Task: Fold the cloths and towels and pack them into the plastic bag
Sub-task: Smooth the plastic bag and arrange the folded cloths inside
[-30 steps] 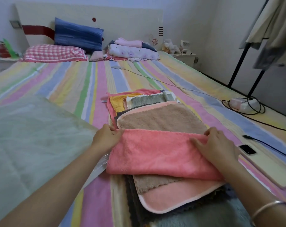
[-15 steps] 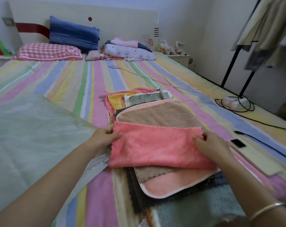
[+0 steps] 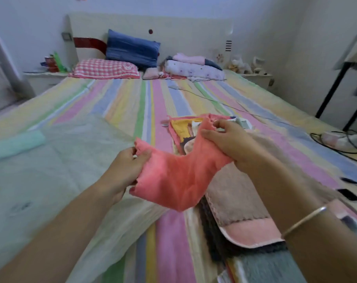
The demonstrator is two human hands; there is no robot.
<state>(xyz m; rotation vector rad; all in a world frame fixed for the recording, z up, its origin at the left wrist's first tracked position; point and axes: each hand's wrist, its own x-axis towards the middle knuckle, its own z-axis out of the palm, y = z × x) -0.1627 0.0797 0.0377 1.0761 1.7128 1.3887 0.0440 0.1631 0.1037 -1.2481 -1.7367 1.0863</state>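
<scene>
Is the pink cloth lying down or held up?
Held up: left hand and right hand grip the pink cloth, which sags between them.

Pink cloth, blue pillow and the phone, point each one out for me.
pink cloth (image 3: 173, 180), head view, middle of the hanging fabric.
blue pillow (image 3: 132, 49), head view, centre of its front.
phone (image 3: 348, 194), head view, dark screen.

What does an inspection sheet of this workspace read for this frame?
Surface: pastel striped bed sheet.
Job's things: coral pink fleece towel held up, sagging; tan towel with pink border tops the flat stack; translucent plastic bag lies left.
Clutter: black phone at right.
Grippers: left hand and right hand each pinch the pink towel's top edge.
Cables: white power strip with black leads; thin white cable across bed.
Surroundings: blue pillow, red checked pillow, black rack.
</scene>
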